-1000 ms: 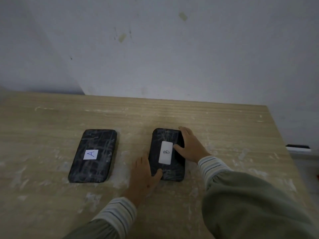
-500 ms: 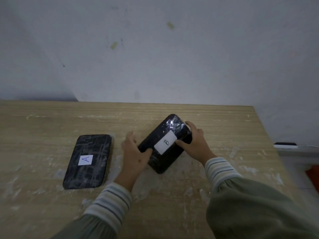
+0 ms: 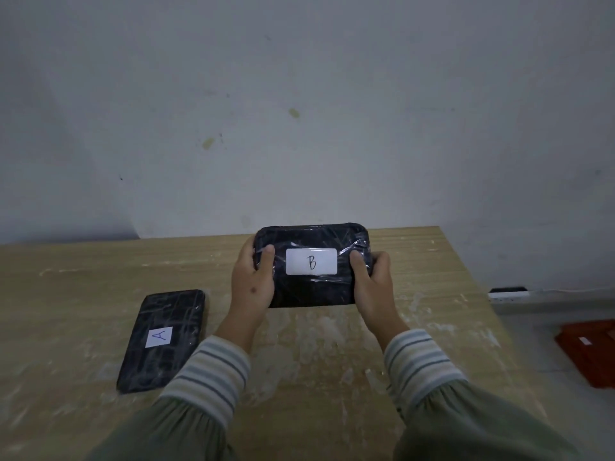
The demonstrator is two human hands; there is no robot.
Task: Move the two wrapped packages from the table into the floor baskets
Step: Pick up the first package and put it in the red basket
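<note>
Package B [image 3: 312,241], black, wrapped in clear film, with a white label marked B, is held up off the wooden table [image 3: 83,277], turned crosswise and tilted toward me. My left hand [image 3: 253,284] grips its left end and my right hand [image 3: 372,287] grips its right end, thumbs on the face. Package A [image 3: 166,337], the same kind with a label marked A, lies flat on the table to the left, apart from both hands.
A red basket [image 3: 589,351] shows on the floor beyond the table's right edge, partly cut off by the frame. A white wall stands right behind the table. A dark socket strip [image 3: 509,291] sits by the wall base at the right.
Package B went from lying on the table to being lifted and turned crosswise in both hands. Package A has not moved. My view shifted to the right.
</note>
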